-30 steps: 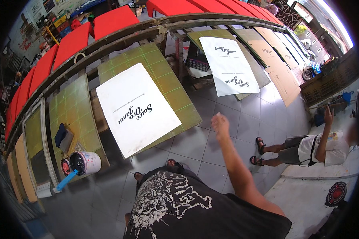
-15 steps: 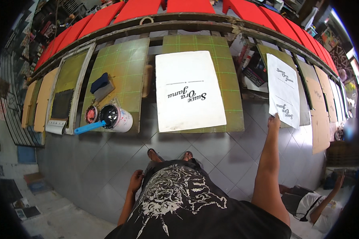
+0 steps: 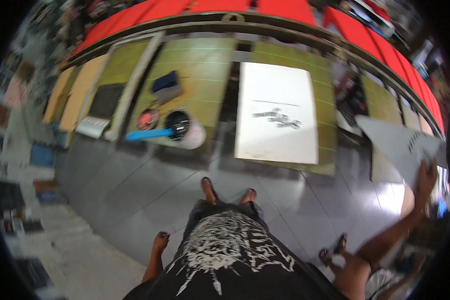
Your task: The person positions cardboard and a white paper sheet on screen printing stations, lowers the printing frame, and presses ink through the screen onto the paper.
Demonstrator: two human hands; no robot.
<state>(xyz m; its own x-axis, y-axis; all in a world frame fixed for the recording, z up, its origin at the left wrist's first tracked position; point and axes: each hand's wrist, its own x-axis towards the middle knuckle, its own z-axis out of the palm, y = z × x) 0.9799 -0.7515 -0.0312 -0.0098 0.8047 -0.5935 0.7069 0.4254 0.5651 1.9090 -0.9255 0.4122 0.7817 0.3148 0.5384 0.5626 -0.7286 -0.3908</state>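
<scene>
My right hand (image 3: pixel 426 180) is closed on the lower edge of a white printed sheet (image 3: pixel 400 145). The sheet hangs bent and tilted at the far right, partly raised off the boards. At my left side, low beside my body, hangs my left hand (image 3: pixel 160 242); it touches no table, and its fingers are too small and smeared to read. In front of me a flat white board or sheet (image 3: pixel 276 137) with dark lettering lies on a green gridded board (image 3: pixel 326 110).
On the green board to the left (image 3: pixel 200 55) stand a tub of black ink (image 3: pixel 192 135) with a blue-handled tool (image 3: pixel 150 134), a small reddish pot (image 3: pixel 147 120) and a blue-grey block (image 3: pixel 167 90). A framed screen (image 3: pixel 135 85) lies further left. Another person's feet (image 3: pixel 332 249) are near my right arm.
My right hand has swung further right, lifting the printed sheet off the right board and bending it. The view has shifted, so the tables appear further right. Another person's feet now show.
</scene>
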